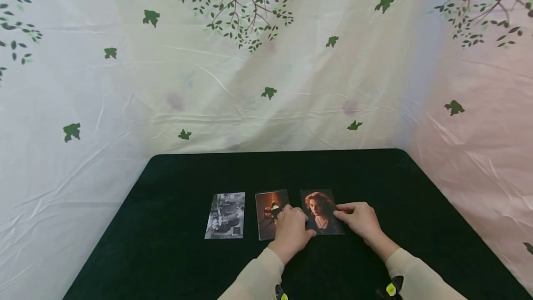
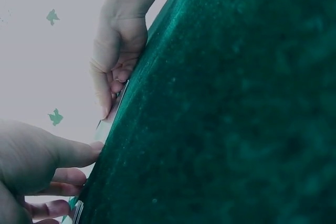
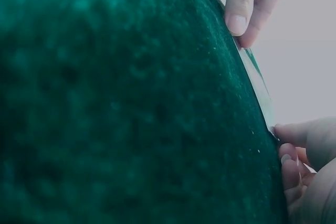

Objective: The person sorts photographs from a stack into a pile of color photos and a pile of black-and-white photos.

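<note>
A colour portrait photo card (image 1: 318, 209), showing a figure with reddish hair, lies face up on a dark green table, rightmost in a row of three. My left hand (image 1: 291, 228) grips its left side near the lower corner, thumb by the near edge. Pinching the right edge with thumb and fingers is my right hand (image 1: 360, 219). Partly under the left hand lies a picture card (image 1: 265, 226) with a warm orange scene; layered edges (image 2: 78, 212) in the left wrist view suggest a small stack. In the right wrist view, the portrait card (image 3: 255, 85) appears nearly edge-on between both hands.
A black-and-white picture card (image 1: 226, 216) lies at the row's left end. The dark green cloth-like tabletop (image 1: 166, 263) has rounded far corners. Behind it hangs a pale curtain (image 1: 233, 105) printed with branches and green leaves.
</note>
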Action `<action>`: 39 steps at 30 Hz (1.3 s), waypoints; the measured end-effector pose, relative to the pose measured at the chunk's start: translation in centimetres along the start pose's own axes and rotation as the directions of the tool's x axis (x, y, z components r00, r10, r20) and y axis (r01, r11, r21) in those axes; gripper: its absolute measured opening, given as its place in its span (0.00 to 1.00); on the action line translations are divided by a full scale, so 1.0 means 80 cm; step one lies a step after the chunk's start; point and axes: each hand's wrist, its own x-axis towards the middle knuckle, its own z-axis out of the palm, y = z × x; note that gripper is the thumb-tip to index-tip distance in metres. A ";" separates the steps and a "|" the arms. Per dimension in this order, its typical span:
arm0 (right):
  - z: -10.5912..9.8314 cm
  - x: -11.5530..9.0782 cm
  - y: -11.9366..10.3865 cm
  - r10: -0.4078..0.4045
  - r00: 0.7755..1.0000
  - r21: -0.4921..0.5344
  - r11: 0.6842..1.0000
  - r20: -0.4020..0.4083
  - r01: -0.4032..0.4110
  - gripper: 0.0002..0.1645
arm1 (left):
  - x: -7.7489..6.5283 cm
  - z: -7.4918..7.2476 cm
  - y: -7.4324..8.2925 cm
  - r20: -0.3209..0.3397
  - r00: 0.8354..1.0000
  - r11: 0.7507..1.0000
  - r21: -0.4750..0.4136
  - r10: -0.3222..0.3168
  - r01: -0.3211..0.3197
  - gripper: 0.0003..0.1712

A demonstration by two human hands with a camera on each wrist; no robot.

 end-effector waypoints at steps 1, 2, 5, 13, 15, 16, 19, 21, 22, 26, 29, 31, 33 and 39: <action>0.001 0.000 0.000 0.006 1.000 0.002 1.000 -0.005 -0.006 0.19 | 0.000 0.000 0.000 0.000 1.000 1.000 -0.003 -0.003 0.003 0.21; 0.001 0.000 0.000 0.007 1.000 0.002 1.000 -0.007 -0.007 0.19 | 0.000 0.000 -0.001 -0.001 1.000 1.000 -0.005 -0.007 0.007 0.21; 0.003 0.000 -0.001 0.013 1.000 -0.001 1.000 -0.017 -0.013 0.19 | 0.000 0.001 -0.002 -0.003 1.000 1.000 -0.007 -0.013 0.013 0.21; 0.004 0.000 -0.001 0.018 0.999 -0.013 1.000 -0.029 -0.019 0.18 | -0.001 0.001 -0.002 -0.015 1.000 1.000 -0.008 -0.011 0.011 0.21; 0.005 0.001 0.000 0.020 0.999 -0.018 1.000 -0.029 -0.020 0.18 | -0.001 0.000 -0.002 -0.015 1.000 1.000 -0.009 -0.014 0.014 0.21; 0.005 0.001 0.000 0.022 0.999 -0.018 1.000 -0.030 -0.022 0.19 | -0.001 0.000 -0.001 -0.015 1.000 1.000 -0.011 -0.017 0.017 0.21; 0.006 0.000 -0.001 0.025 0.999 -0.018 1.000 -0.032 -0.026 0.19 | -0.001 0.000 -0.001 -0.012 1.000 1.000 -0.011 -0.019 0.019 0.21; 0.006 -0.001 -0.001 0.025 0.999 -0.020 0.999 -0.035 -0.026 0.19 | -0.001 0.000 -0.001 -0.010 1.000 1.000 -0.010 -0.017 0.017 0.21; 0.006 -0.001 -0.001 0.026 0.999 -0.021 0.999 -0.035 -0.026 0.18 | -0.001 0.000 -0.001 -0.008 1.000 1.000 -0.011 -0.015 0.015 0.21; 0.006 -0.002 -0.001 0.022 0.999 -0.027 0.999 -0.035 -0.023 0.18 | -0.001 0.000 -0.001 -0.005 1.000 1.000 -0.011 -0.007 0.007 0.21; 0.006 -0.002 -0.002 0.020 0.999 -0.026 0.999 -0.038 -0.021 0.17 | -0.001 0.001 -0.002 -0.004 1.000 1.000 -0.011 -0.003 0.003 0.21; 0.006 -0.002 -0.002 0.017 0.999 -0.027 0.999 -0.042 -0.018 0.17 | -0.001 0.001 -0.002 -0.004 1.000 1.000 -0.008 -0.002 0.002 0.21; 0.005 -0.002 -0.002 0.014 0.999 -0.028 1.000 -0.048 -0.015 0.16 | -0.001 0.000 -0.001 -0.003 1.000 1.000 -0.007 0.001 -0.001 0.21; 0.004 -0.002 -0.001 0.015 0.999 -0.018 1.000 -0.044 -0.016 0.15 | -0.003 -0.009 0.000 0.009 1.000 1.000 -0.016 0.021 -0.021 0.23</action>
